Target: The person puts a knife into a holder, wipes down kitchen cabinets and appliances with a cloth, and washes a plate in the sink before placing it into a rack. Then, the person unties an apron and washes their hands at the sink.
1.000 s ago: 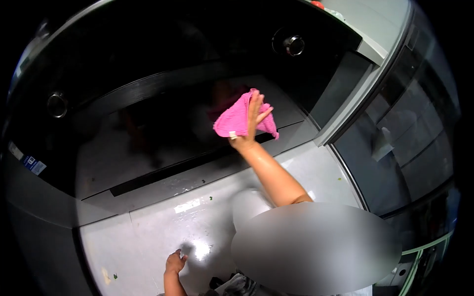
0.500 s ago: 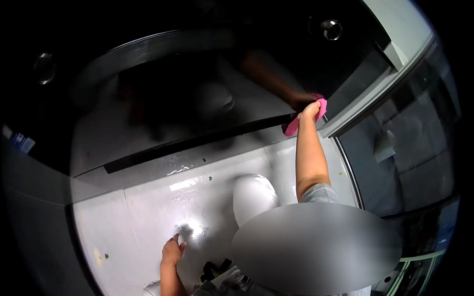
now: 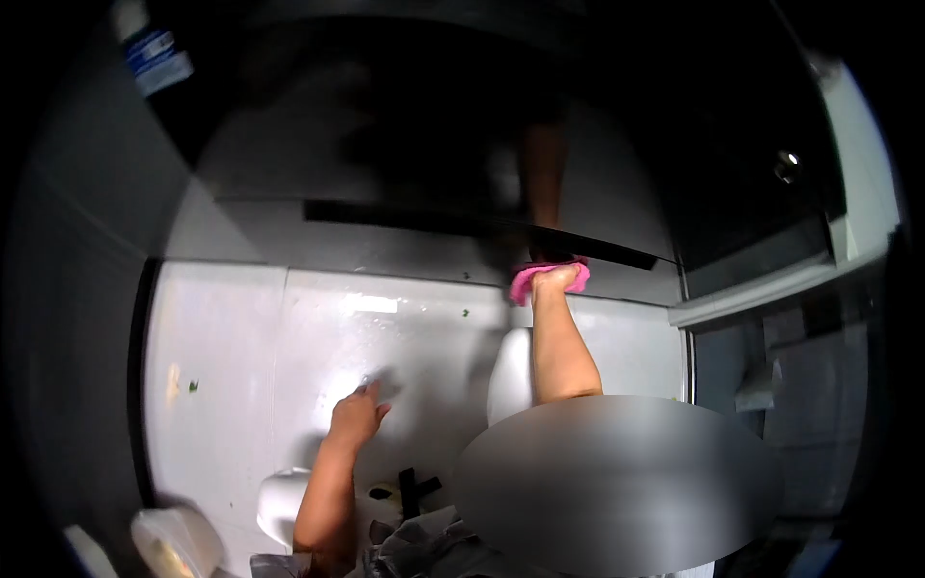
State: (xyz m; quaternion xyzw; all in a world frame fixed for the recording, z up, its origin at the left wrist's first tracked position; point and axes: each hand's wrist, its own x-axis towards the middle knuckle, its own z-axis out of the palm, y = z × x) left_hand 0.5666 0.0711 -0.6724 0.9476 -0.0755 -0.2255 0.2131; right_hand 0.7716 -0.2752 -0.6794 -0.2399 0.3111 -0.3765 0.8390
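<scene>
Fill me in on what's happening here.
A person is working low down at a shiny dark panel. Their right hand holds a pink cloth near the panel's foot, just below a long black strip. Their left hand seems to hold nothing and is over the pale floor, its fingers pointing toward the panel. Small green bits lie on the floor, which has shiny patches.
</scene>
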